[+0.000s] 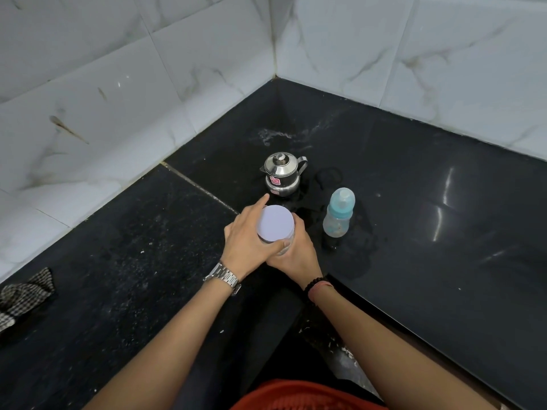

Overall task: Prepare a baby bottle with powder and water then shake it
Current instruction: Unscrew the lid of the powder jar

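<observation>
Both of your hands are on the powder jar (276,229), a clear container with a pale lilac lid (275,223), standing on the black stone counter (414,202) close to the inner corner of its front edge, where the two runs of the L meet. Your left hand (250,236) wraps the lid from the left side, thumb across the near rim and index finger stretched toward the kettle; your right hand (296,253) cups the jar body lower down from the right. Judged: this is a brace-and-twist hold, body held steady below while the lid gets turned above, so the step in hand is opening the jar. The lid looks seated flat; no gap is visible. The baby bottle (339,213), teal collar and clear cap on, stands upright just to the right of the jar, apart from it and untouched; whether it holds any water or powder I cannot tell. A small steel kettle (281,173), lid on, stands behind the jar toward the back corner, handle pointing right, presumably the water source. A checked cloth (23,291) lies at the far left edge.
</observation>
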